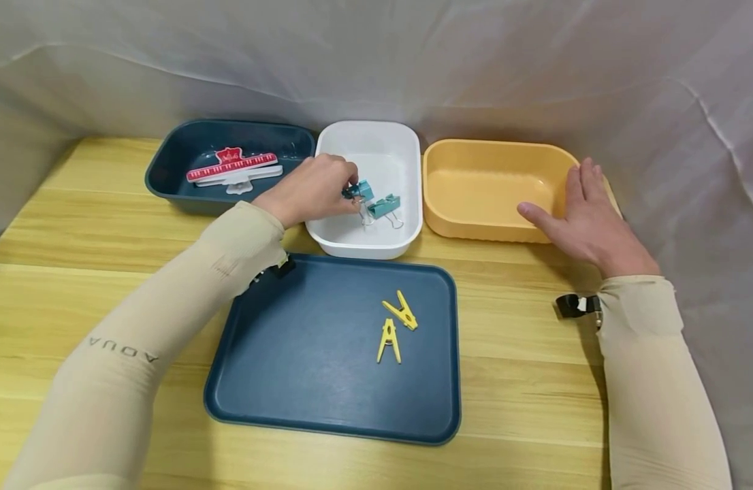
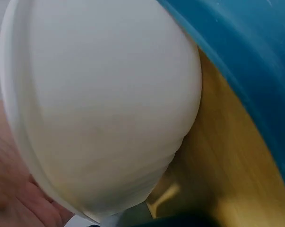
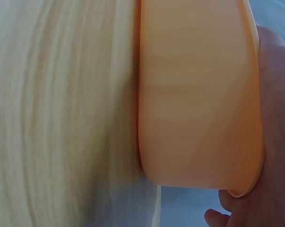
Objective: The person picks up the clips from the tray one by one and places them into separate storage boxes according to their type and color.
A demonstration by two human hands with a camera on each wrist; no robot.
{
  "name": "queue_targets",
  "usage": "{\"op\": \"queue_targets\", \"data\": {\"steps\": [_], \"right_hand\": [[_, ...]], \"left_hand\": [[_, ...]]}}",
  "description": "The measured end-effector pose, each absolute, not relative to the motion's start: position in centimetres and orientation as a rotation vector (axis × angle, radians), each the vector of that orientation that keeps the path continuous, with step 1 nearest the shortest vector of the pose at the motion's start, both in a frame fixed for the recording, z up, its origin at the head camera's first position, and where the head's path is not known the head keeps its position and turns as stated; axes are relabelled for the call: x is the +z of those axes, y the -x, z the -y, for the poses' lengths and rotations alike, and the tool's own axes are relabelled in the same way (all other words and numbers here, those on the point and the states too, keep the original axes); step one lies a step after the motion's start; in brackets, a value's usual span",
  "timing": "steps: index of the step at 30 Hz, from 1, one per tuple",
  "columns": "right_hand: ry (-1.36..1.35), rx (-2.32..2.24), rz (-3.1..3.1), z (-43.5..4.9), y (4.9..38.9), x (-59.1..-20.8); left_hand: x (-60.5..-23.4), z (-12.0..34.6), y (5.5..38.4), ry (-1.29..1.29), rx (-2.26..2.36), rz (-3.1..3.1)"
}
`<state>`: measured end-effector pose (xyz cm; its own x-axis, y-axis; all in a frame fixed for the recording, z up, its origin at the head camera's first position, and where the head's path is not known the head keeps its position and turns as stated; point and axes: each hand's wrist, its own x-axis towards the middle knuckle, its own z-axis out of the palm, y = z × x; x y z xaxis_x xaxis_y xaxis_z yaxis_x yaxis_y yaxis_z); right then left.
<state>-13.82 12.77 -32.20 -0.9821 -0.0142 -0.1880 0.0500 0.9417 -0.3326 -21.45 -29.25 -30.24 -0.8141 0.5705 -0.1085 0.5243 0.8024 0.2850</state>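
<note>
My left hand point(image 1: 318, 187) reaches over the white bin point(image 1: 379, 153) and pinches a teal binder clip point(image 1: 364, 190) between thumb and fingers. Just beside it in the bin lies another teal binder clip point(image 1: 385, 205) with its wire handle showing. In the left wrist view, the white bin's wall point(image 2: 109, 85) covers most of that hand, and the pinched clip is hidden. My right hand point(image 1: 591, 221) rests at the right end of the yellow bin point(image 1: 493, 180), fingers straight and thumb spread over the near rim. The right wrist view shows its palm against the rim.
A dark blue bin point(image 1: 195, 201) at the left holds a red and a white bag clip point(image 1: 232, 163). Nearer me, a blue tray point(image 1: 315, 354) carries two yellow clothespins point(image 1: 389, 339). All stand on a wooden table point(image 1: 523, 381), with grey cloth point(image 1: 376, 61) behind.
</note>
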Motion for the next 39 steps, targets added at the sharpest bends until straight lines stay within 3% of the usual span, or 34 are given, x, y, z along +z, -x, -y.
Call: {"op": "queue_targets", "data": {"steps": [39], "right_hand": [[-0.022,-0.492,-2.899,-11.9,13.7,-32.1]], "left_hand": [[-31.5,28.3,22.3,-0.775,0.225,-2.744]]}}
